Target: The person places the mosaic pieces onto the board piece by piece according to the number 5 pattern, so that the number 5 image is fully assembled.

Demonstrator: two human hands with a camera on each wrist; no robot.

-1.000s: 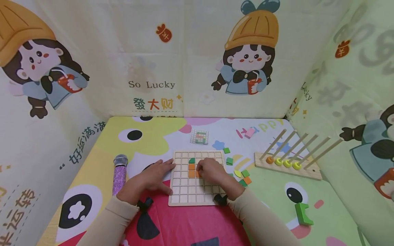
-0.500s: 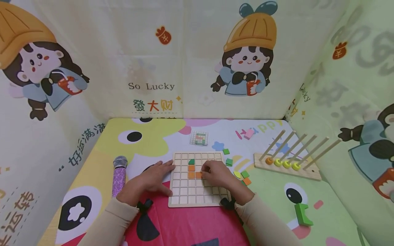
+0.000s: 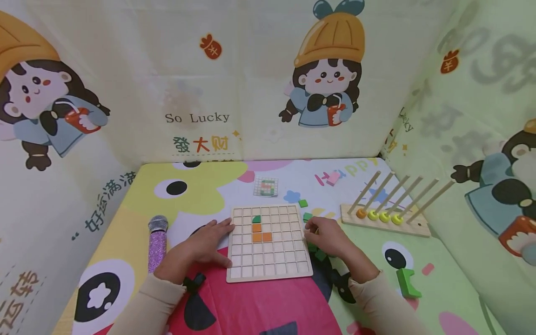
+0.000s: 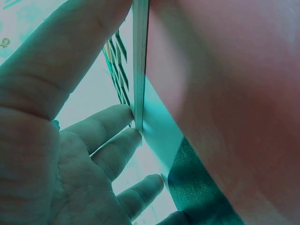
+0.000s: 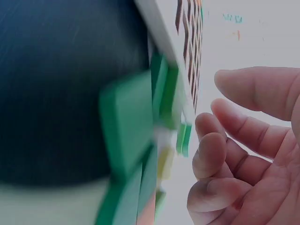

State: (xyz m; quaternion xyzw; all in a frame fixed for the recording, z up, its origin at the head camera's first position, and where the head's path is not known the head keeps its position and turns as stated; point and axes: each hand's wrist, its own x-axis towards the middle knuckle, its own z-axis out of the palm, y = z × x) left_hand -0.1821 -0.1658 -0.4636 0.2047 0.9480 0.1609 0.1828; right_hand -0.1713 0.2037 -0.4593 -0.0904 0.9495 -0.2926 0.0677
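A square wooden grid board point(image 3: 270, 260) lies on the tabletop. It bears a green quarter-round piece point(image 3: 257, 219) with orange squares point(image 3: 257, 237) below it. My left hand point(image 3: 204, 244) rests along the board's left edge, thumb and fingers spread; in the left wrist view its fingertips point(image 4: 123, 115) meet the edge. Past the board's right edge, my right hand point(image 3: 328, 236) hovers over loose green tiles point(image 3: 320, 255), partly hiding them. In the right wrist view its fingers are loosely bent with nothing between thumb and fingertips, and a green tile point(image 5: 126, 124) lies beside them.
Behind the board lies a small pattern card point(image 3: 265, 186). A glittery purple microphone point(image 3: 157, 246) is at left. On the right are a wooden peg stand point(image 3: 385, 221) with beads and a green notched block point(image 3: 407, 284). A pink block point(image 3: 333, 178) lies at the back.
My right hand has left the orange square on the grid, now uncovered, and moved right to the loose tiles. My left hand has stayed at the board's edge. The head view has shifted slightly.
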